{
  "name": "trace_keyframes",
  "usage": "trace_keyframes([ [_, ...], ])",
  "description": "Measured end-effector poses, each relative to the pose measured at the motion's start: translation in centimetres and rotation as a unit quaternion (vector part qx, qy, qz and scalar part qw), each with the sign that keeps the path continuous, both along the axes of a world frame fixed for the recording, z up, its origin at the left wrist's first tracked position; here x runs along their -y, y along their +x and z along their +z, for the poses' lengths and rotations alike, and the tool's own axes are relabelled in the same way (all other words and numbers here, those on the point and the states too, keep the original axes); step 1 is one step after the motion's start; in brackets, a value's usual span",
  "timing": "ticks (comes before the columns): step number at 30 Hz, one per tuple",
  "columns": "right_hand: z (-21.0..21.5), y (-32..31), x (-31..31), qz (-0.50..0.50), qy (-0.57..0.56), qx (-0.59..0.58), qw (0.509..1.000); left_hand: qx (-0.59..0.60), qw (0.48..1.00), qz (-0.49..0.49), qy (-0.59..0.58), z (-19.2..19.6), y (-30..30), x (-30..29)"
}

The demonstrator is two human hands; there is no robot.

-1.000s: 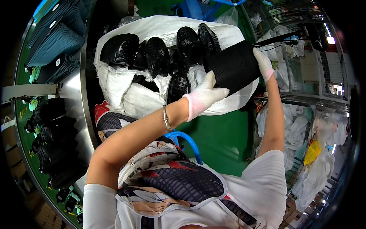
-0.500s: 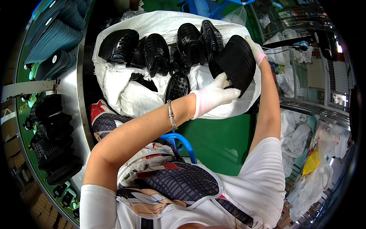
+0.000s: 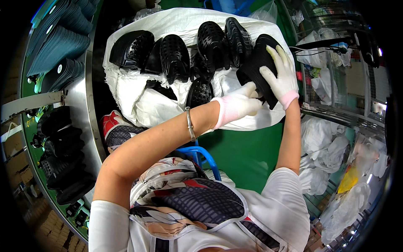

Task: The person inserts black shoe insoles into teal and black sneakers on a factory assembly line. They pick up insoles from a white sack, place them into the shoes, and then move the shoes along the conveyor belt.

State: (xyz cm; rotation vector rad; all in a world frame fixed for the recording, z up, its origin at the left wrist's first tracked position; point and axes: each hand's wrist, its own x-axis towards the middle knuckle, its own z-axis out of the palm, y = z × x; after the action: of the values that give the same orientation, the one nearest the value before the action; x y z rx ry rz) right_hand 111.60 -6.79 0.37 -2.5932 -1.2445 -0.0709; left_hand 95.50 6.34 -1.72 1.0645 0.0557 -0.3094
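A curved black stack of thin ribbed layers rests on the right part of a white woven sack. My left hand, in a white glove with a pink cuff, is closed at the stack's near end; its fingertips are partly hidden there. Across the stack's right side lies my right hand, gloved the same way, with thumb and fingers stretched apart. Left of the stack, several black perforated clogs lie on the white sack. One smaller black perforated clog sits closer to my left wrist.
Along the left runs a metal-edged bench with teal layered stacks and black shoes. A blue tubular frame stands in front of my body. Wire shelving with clear and white bags fills the right side.
My right hand has left the stack's far right edge and come nearer, over its side, fingers spread. The stack has turned slightly more upright. My left hand stays at its near end.
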Motion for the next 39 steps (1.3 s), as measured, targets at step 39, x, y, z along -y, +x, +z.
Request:
trace_keyframes([
  [39,-1.8,-4.3,1.6,0.001,0.149,0.054,0.987,0.171,0.717,-0.091,0.670,-6.5,-1.0,-1.6],
])
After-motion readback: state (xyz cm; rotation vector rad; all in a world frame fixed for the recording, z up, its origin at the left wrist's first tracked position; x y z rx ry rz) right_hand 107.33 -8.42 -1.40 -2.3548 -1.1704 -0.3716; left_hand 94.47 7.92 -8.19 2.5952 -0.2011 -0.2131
